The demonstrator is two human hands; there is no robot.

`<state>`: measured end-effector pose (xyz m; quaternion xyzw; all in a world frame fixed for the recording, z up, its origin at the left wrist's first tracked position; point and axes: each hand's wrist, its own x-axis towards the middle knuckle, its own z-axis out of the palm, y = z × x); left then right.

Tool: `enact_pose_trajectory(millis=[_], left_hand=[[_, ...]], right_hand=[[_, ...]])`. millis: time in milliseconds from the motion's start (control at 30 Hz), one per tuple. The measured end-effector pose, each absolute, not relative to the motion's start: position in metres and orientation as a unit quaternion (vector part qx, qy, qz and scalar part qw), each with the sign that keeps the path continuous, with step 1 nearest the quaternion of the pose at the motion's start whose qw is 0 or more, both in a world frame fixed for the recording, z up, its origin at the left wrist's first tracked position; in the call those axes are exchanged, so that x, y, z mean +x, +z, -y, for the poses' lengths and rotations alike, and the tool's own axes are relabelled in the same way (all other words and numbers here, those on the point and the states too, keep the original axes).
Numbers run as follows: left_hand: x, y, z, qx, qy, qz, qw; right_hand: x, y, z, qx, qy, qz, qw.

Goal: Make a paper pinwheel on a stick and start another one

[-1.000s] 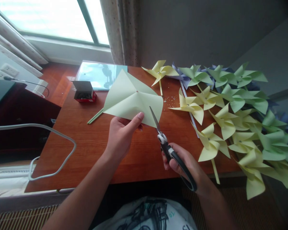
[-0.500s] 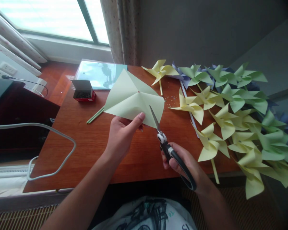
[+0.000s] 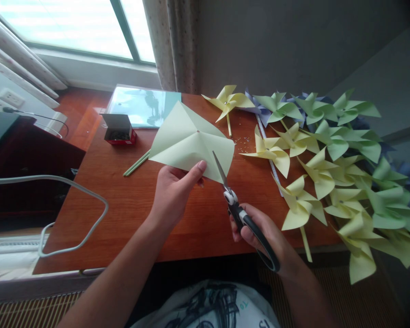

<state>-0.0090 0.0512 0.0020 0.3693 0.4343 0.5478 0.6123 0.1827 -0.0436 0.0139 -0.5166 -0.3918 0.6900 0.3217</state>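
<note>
My left hand (image 3: 177,187) pinches the near edge of a pale green sheet of paper (image 3: 187,139), thumb on top and fingers beneath. The sheet is creased, its folds meeting at a small hole in the middle, and it is held above the table. In my right hand (image 3: 256,228) is a pair of scissors (image 3: 237,207) with black and white handles. One blade lies over the paper's near right corner, pointing towards the centre; the other blade is hidden under the sheet.
Finished paper pinwheels (image 3: 300,200) in yellow, green and purple crowd the right side of the wooden table (image 3: 123,223). Thin green sticks (image 3: 136,164), an open red box (image 3: 121,136) and a clear folder (image 3: 140,107) lie at the left. A white cable (image 3: 104,200) loops over the left edge.
Almost nothing differs. The far left part of the sheet has dipped very slightly; both hands and the scissors stay in place.
</note>
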Motion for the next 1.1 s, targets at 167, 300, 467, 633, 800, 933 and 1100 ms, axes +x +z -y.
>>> enact_pose_trajectory(millis=[167, 300, 467, 633, 800, 933, 1100], left_hand=[[-0.0087, 0.0023, -0.0513, 0.36, 0.55, -0.431, 0.618], [-0.0084, 0.0031, -0.0513, 0.36, 0.549, -0.434, 0.617], [-0.0079, 0.0048, -0.0512, 0.356, 0.548, -0.441, 0.616], [-0.0077, 0.005, -0.0512, 0.358, 0.547, -0.446, 0.611], [-0.008, 0.0047, -0.051, 0.359, 0.549, -0.443, 0.611], [-0.0081, 0.0048, -0.0507, 0.359, 0.55, -0.439, 0.613], [-0.0081, 0.0055, -0.0505, 0.354, 0.55, -0.441, 0.615]], right_hand=[[0.1827, 0.0133, 0.0442, -0.519, 0.69, 0.39, 0.32], [0.1822, 0.013, 0.0452, -0.524, 0.686, 0.389, 0.322], [0.1822, 0.0139, 0.0445, -0.531, 0.684, 0.385, 0.319], [0.1817, 0.013, 0.0447, -0.536, 0.686, 0.371, 0.322], [0.1817, 0.0091, 0.0459, -0.536, 0.686, 0.363, 0.332], [0.1832, 0.0073, 0.0467, -0.54, 0.683, 0.357, 0.338], [0.1854, 0.0056, 0.0476, -0.544, 0.685, 0.352, 0.333]])
